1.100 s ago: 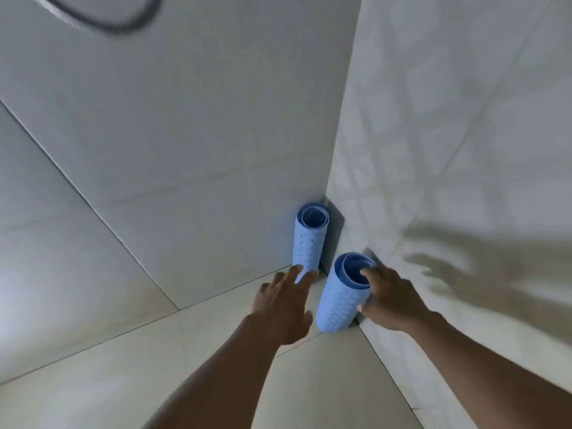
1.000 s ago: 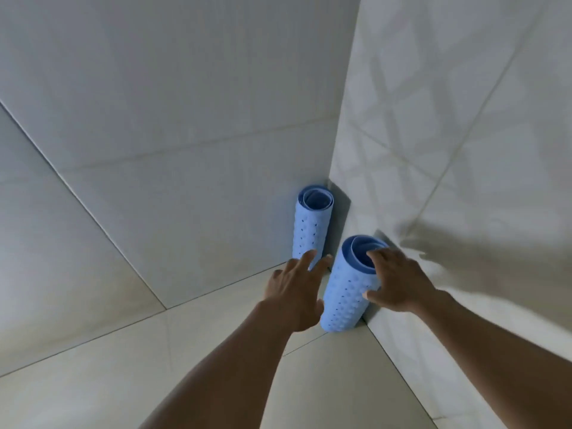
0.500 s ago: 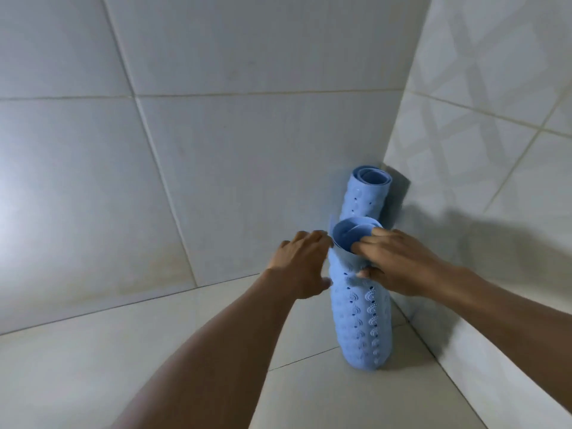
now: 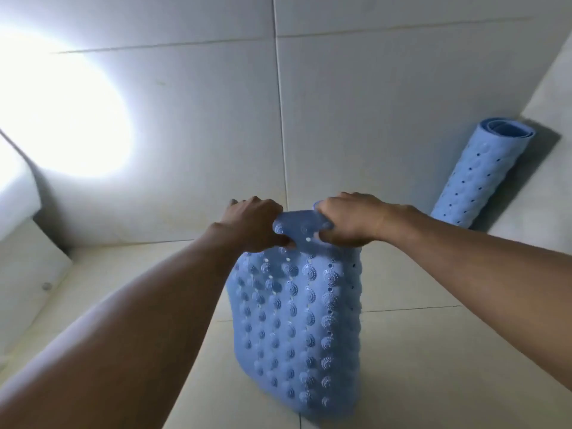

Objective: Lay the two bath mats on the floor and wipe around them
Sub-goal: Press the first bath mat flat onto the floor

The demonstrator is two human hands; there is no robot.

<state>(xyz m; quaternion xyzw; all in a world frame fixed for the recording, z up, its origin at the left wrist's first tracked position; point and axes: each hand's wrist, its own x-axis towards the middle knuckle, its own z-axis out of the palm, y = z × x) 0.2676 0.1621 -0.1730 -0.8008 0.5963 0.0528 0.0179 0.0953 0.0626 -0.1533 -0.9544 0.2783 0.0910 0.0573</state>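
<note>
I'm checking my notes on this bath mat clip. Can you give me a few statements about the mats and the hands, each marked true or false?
1. The left hand and the right hand both grip the top edge of the held mat. True.
2. The other mat already lies flat on the floor. False: the rolled mat is rolled up and leans on end in the corner against the wall.
3. The held mat has opened out and shows rows of round bumps and small holes. True.
4. The right hand holds a wiping cloth. False: it grips the held mat, and no cloth is in view.
</note>
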